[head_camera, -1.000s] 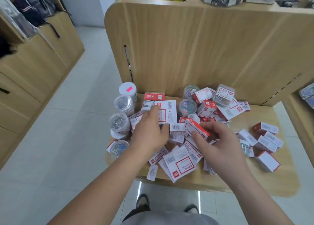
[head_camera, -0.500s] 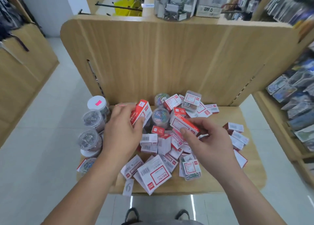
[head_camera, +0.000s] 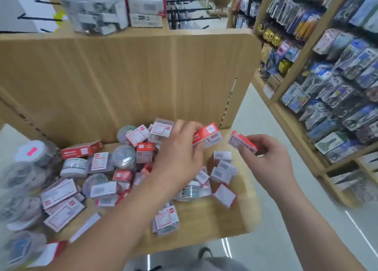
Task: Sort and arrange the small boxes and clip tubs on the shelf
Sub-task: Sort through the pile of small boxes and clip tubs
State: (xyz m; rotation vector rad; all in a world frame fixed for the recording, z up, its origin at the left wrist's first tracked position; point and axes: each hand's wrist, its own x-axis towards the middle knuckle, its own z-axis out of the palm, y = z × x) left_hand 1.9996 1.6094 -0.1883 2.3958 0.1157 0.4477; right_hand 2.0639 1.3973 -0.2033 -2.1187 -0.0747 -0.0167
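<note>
A heap of small red-and-white boxes (head_camera: 124,175) and round clear clip tubs (head_camera: 123,156) covers the wooden shelf (head_camera: 221,215). My left hand (head_camera: 178,160) holds a long red-and-white box (head_camera: 208,136) lifted above the pile's back right. My right hand (head_camera: 266,162) pinches a smaller red-and-white box (head_camera: 241,141) just to its right, over the shelf's right edge. The two held boxes sit close together, a small gap between them. Taller clear tubs (head_camera: 30,154) stand blurred along the left side.
A wooden back panel (head_camera: 133,82) rises behind the shelf, with a clear jar (head_camera: 94,6) and white boxes (head_camera: 146,4) on top. Racks of hanging packaged goods (head_camera: 331,76) fill the right. The shelf's front right part shows bare wood.
The view has swung right. My left hand carried its red box from the pile's left to the back right. My right hand moved its box rightward, off the heap.
</note>
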